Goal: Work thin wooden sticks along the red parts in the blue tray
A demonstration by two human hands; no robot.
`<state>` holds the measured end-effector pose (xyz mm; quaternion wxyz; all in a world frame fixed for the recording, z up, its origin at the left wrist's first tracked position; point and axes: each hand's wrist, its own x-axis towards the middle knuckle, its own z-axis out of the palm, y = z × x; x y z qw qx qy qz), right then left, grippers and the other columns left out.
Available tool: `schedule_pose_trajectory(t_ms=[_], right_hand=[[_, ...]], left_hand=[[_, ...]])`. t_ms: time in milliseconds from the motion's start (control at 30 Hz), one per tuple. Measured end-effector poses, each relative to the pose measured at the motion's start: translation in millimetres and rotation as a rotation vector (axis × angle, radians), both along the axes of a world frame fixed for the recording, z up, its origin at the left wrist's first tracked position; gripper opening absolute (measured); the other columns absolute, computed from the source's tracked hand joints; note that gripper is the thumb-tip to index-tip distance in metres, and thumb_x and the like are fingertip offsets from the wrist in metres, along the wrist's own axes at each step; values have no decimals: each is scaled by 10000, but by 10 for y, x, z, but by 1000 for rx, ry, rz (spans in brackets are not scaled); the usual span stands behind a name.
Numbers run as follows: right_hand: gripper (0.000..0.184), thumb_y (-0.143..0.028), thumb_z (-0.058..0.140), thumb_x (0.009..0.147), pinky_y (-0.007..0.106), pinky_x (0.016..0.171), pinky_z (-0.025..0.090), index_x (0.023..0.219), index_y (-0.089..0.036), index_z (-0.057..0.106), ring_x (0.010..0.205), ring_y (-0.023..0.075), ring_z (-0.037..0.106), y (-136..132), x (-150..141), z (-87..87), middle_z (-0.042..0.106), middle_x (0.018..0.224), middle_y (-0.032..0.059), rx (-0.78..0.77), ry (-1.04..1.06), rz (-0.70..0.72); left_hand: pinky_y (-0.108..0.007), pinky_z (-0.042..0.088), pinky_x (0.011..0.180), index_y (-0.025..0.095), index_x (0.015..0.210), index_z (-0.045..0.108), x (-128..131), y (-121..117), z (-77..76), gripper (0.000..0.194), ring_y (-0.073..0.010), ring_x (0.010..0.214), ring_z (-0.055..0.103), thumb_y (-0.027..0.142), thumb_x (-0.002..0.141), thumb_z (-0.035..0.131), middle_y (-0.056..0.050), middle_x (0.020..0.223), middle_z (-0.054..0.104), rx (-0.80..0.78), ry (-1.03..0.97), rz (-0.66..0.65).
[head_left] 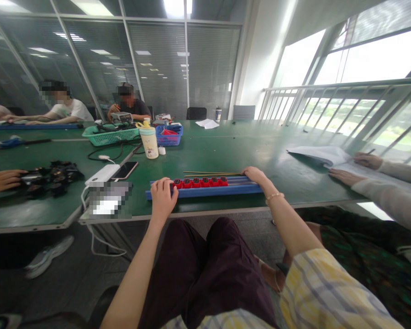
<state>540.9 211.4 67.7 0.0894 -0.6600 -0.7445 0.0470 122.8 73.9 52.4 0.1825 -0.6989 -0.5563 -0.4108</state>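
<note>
A long blue tray (226,188) lies along the near edge of the green table (226,151). A row of several red parts (200,182) sits in its left half. My left hand (163,196) rests on the tray's left part, fingers curled, thumb touching the leftmost red part. My right hand (255,174) lies at the tray's right end, fingers bent over its far rim. Two thin wooden sticks (212,173) lie just behind the tray.
Phone (125,170) and white power bank (102,174) lie left of the tray. A cream bottle (149,141), green basket (110,135) and blue basket (169,135) stand behind. A neighbour's hands (356,169) rest on papers (324,154) at right. Another person's hand (2,180) touches black parts (51,176) at left.
</note>
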Motion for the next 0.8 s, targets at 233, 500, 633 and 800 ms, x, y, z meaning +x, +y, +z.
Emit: schedule_pose_trajectory(t_ms=[233,500,633,800], right_hand=[[369,-191,462,907,255,960,479,1055,-237,796,1088,206,663,36,22,-31,743,1171,63,-9,-10,-19],[392,-167,450,887,265,950,481,1070,-228,792,1092,211,662,89,38,-79,751,1136,84,-11,-31,-41],[405,-158,431,884,262,962,472,1057,-227,791,1107,206,661,105,38,-91,741,1165,85,-12,-34,-50],[408,-159,420,893,261,986,461,1070,-204,784,1132,210,650,102,35,-96,736,1168,103,5,-34,-50]], left_hand=[[-463,401,1012,182,1066,596,-4,4,-18,221,-303,1128,481,321,932,490,-129,1211,618,12,16,9],[-464,401,1006,183,1071,600,-3,8,-19,219,-305,1129,490,316,931,497,-132,1212,616,5,15,11],[-464,399,999,187,1071,599,-10,17,-28,216,-309,1130,492,316,928,501,-130,1211,618,14,18,14],[-463,397,998,186,1067,596,-13,21,-22,214,-305,1133,502,314,932,491,-130,1205,618,13,20,9]])
